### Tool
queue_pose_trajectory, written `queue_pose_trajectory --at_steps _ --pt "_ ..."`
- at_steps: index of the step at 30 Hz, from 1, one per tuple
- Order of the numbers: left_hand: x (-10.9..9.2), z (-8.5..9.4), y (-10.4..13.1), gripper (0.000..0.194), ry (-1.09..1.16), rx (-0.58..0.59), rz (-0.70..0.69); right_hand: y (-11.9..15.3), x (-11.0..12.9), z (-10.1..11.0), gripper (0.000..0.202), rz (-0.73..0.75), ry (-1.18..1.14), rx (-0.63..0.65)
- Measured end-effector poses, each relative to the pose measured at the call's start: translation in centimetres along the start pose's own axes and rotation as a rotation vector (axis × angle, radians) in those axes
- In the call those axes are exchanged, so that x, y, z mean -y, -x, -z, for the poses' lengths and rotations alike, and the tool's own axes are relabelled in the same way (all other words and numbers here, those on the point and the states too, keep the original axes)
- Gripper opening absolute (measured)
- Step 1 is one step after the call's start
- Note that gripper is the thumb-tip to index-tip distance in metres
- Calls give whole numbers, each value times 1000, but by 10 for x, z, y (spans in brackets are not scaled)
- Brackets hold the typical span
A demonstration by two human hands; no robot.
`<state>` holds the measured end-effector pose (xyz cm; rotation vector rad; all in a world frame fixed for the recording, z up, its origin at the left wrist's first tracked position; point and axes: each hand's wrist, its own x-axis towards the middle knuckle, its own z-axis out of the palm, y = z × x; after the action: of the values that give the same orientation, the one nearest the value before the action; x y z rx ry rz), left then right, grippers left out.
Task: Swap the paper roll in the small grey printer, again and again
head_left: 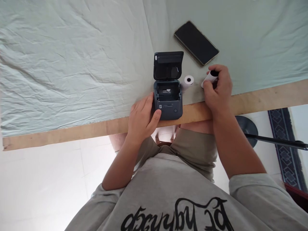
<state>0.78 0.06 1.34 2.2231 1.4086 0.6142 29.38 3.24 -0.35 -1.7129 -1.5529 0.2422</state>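
A small dark portable thermal printer [168, 109] stands at the table's front edge. Its lid [167, 65] is tilted up and back, so the paper bay shows with no roll in it. My left hand [141, 118] is against the printer's left side, thumb over the front corner and fingers along the side. Just right of the printer a white paper roll [189, 81] stands on the cloth, its dark core facing up. In my right hand [220, 89] is another white paper roll [209, 77] with a dark hollow end, held between thumb and fingers just above or on the cloth.
Behind my right hand a black smartphone [196, 43] lies at a slant. A wrinkled pale green cloth [96, 57] covers the table, leaving a bare wooden front edge [72, 132]. Below on the right are a round black base with a pole [247, 131] and a patterned mat [286, 141].
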Motion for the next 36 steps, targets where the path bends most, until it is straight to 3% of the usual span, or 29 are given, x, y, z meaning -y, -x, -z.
queue_pose_trajectory --at_steps 5,13,16,19,23,27,33,36 --pt "-1 1 0 76 11 11 6 -2 -3 0 35 49 106 8" --pt "0 0 0 77 13 6 3 -1 -8 -1 44 80 43 8" --pt "0 1 0 77 8 17 4 2 5 2 47 41 -88 -36" --pt "-1 1 0 76 2 19 -1 6 32 6 31 82 -155 -50" --pt "-1 0 0 68 -7 9 6 5 75 4 24 280 -54 81" --pt "-1 1 0 67 0 6 4 -1 101 -9 33 334 182 285" --pt "-1 1 0 68 -6 12 13 -3 99 -22 29 284 300 329" --pt "-1 1 0 67 -8 8 15 -3 96 -22 16 284 247 348"
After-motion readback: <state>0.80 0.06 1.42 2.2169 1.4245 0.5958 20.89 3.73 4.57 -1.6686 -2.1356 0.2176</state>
